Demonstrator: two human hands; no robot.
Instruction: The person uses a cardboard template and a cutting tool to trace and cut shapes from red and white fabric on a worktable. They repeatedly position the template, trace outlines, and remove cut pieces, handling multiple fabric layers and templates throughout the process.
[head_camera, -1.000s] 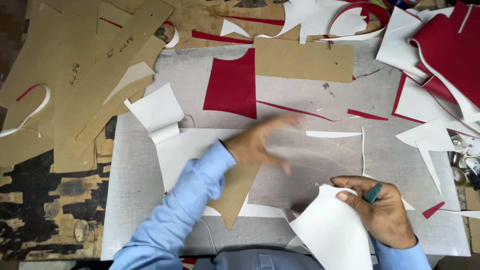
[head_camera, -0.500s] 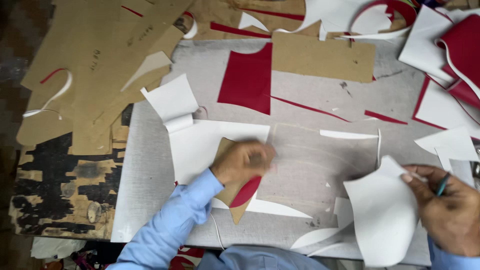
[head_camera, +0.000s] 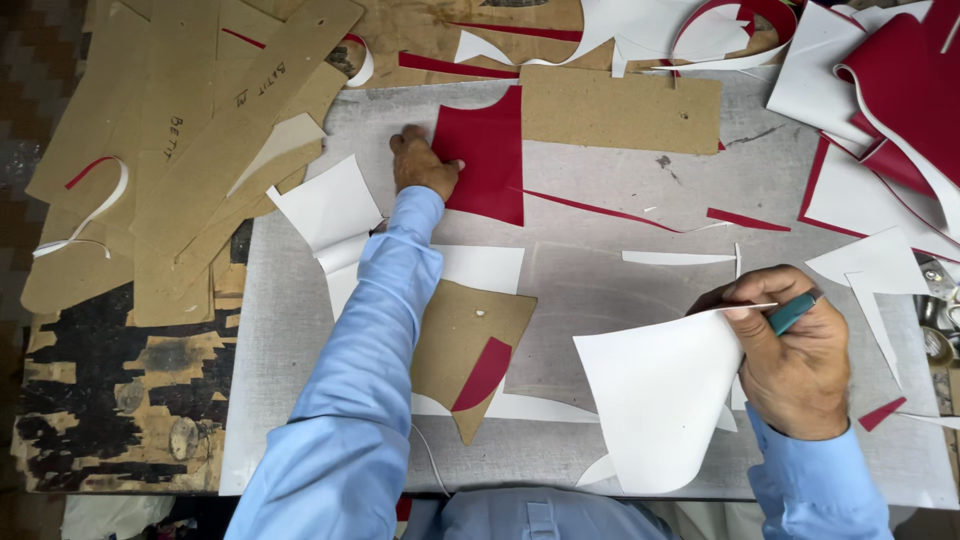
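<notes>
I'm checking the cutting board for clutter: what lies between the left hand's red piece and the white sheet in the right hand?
In the head view, thin red strips and a white sliver on the grey board.

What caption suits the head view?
Left hand touches a red sheet; right hand holds a white sheet.

The red cut piece lay flat at the far side of the table, its near left edge under the fingertips of the left hand. The white sheet curled upward, pinched at its top corner by the right hand, which also gripped a green-handled tool
</notes>
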